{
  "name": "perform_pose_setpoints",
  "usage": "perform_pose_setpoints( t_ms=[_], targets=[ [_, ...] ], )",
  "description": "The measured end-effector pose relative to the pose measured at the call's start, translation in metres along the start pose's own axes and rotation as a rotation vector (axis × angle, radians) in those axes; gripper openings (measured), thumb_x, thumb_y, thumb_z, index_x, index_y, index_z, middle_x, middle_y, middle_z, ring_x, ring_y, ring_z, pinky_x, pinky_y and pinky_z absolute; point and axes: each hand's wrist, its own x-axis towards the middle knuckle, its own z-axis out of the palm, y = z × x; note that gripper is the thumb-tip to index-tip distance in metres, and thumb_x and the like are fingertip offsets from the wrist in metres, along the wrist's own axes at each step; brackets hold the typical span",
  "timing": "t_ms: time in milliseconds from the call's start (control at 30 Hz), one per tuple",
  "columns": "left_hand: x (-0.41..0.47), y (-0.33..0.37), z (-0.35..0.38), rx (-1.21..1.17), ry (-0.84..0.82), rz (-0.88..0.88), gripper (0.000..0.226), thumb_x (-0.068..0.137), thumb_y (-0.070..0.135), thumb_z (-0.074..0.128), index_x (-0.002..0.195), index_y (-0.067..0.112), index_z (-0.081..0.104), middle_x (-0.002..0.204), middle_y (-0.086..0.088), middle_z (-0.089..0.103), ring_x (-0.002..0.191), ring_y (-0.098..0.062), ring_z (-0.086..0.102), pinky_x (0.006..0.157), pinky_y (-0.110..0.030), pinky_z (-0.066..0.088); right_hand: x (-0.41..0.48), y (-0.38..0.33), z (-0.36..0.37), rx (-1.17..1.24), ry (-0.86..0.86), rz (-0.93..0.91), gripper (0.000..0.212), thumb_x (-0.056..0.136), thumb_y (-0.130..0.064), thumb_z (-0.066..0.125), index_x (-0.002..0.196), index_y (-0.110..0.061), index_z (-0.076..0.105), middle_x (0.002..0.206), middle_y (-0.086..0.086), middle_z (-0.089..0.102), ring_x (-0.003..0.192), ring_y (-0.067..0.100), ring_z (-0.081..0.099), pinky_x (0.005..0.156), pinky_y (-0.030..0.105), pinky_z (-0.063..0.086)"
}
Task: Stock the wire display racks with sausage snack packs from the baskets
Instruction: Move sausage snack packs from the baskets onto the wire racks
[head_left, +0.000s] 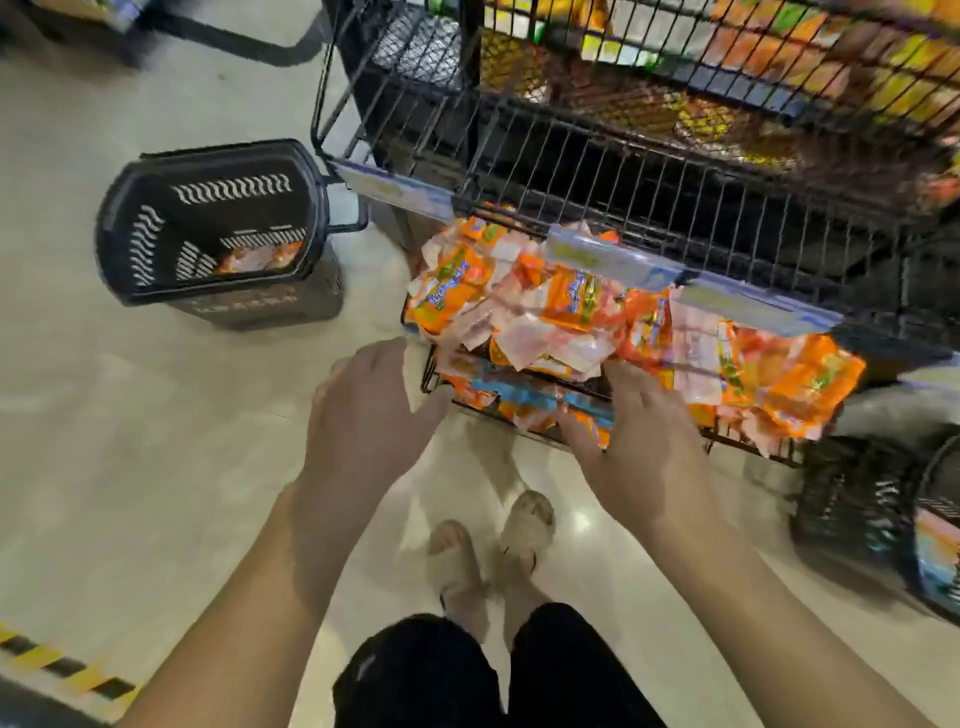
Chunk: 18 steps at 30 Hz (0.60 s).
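Note:
A heap of orange and white sausage snack packs (571, 312) fills the lowest shelf of the black wire display rack (675, 171). My right hand (639, 441) lies at the shelf's front edge with spread fingers touching the packs. My left hand (363, 410) hovers open just left of the shelf corner, holding nothing. On the floor to the left stands a black plastic basket (156, 249), with a few packs (260, 257) at its bottom.
Upper rack shelves hold other yellow and orange snack bags (857, 62). A second dark basket (883, 519) sits on the floor at the right. My feet in pale sandals (493, 545) stand on the beige floor before the rack. Yellow-black tape (62, 670) marks the lower left.

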Motion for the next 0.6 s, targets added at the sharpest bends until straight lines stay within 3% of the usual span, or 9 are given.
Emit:
perform_pose_setpoints(
  t_ms=[133, 200, 267, 333, 400, 500, 600],
  targets=[
    [0.077, 0.004, 0.034, -0.087, 0.061, 0.042, 0.082, 0.087, 0.075, 0.057, 0.143, 0.016, 0.046, 0.14, -0.01, 0.054, 0.13, -0.034, 0.05, 0.106, -0.044, 0.043, 0.064, 0.009, 0.046, 0.075, 0.172, 0.065, 0.079, 0.095, -0.06, 0.058, 0.147, -0.001, 0.046, 0.137, 0.024, 0.056, 0.129, 0.042, 0.049, 0.107, 0.051, 0.041],
    [0.118, 0.006, 0.056, -0.108, 0.11, 0.065, 0.083, 0.081, 0.08, 0.053, 0.135, 0.016, 0.052, 0.129, -0.011, 0.059, 0.121, -0.035, 0.055, 0.102, -0.047, 0.047, 0.096, 0.012, 0.065, 0.076, 0.252, 0.103, 0.09, 0.092, -0.072, 0.046, 0.137, 0.005, 0.052, 0.126, 0.031, 0.06, 0.118, 0.047, 0.054, 0.098, 0.054, 0.044],
    [0.152, 0.008, 0.075, -0.086, 0.064, 0.072, 0.076, 0.078, 0.079, 0.052, 0.126, 0.02, 0.059, 0.118, -0.009, 0.064, 0.113, -0.034, 0.061, 0.094, -0.049, 0.052, 0.125, 0.012, 0.079, 0.055, 0.245, 0.148, 0.109, 0.085, -0.088, 0.028, 0.133, 0.006, 0.057, 0.129, 0.034, 0.06, 0.12, 0.05, 0.056, 0.098, 0.055, 0.048],
    [0.174, 0.012, 0.088, -0.13, 0.056, 0.102, 0.088, 0.07, 0.088, 0.049, 0.134, 0.028, 0.057, 0.129, -0.006, 0.064, 0.122, -0.032, 0.059, 0.102, -0.05, 0.049, 0.142, 0.009, 0.087, 0.045, 0.305, 0.151, 0.115, 0.084, -0.092, 0.027, 0.151, 0.001, 0.04, 0.149, 0.031, 0.046, 0.138, 0.047, 0.045, 0.111, 0.052, 0.041],
    [0.185, 0.019, 0.092, -0.175, 0.108, 0.162, 0.102, 0.069, 0.088, 0.052, 0.148, 0.024, 0.044, 0.145, -0.008, 0.053, 0.136, -0.033, 0.049, 0.112, -0.049, 0.041, 0.155, 0.009, 0.096, 0.027, 0.38, 0.133, 0.118, 0.082, -0.088, 0.033, 0.159, 0.001, 0.024, 0.157, 0.029, 0.036, 0.144, 0.044, 0.037, 0.119, 0.05, 0.032],
    [0.195, 0.024, 0.098, -0.102, 0.131, 0.198, 0.108, 0.077, 0.083, 0.057, 0.156, 0.015, 0.032, 0.156, -0.011, 0.041, 0.145, -0.03, 0.036, 0.121, -0.044, 0.028, 0.166, 0.008, 0.103, 0.029, 0.446, 0.161, 0.118, 0.079, -0.085, 0.046, 0.159, -0.001, 0.026, 0.153, 0.027, 0.04, 0.14, 0.042, 0.04, 0.117, 0.049, 0.03],
    [0.202, 0.023, 0.108, 0.005, 0.141, 0.156, 0.118, 0.076, 0.083, 0.057, 0.162, 0.015, 0.014, 0.158, -0.011, 0.031, 0.146, -0.034, 0.028, 0.118, -0.045, 0.027, 0.172, 0.008, 0.106, 0.039, 0.504, 0.169, 0.116, 0.078, -0.081, 0.059, 0.157, -0.001, 0.031, 0.147, 0.027, 0.045, 0.136, 0.041, 0.043, 0.114, 0.049, 0.033]
  ],
)
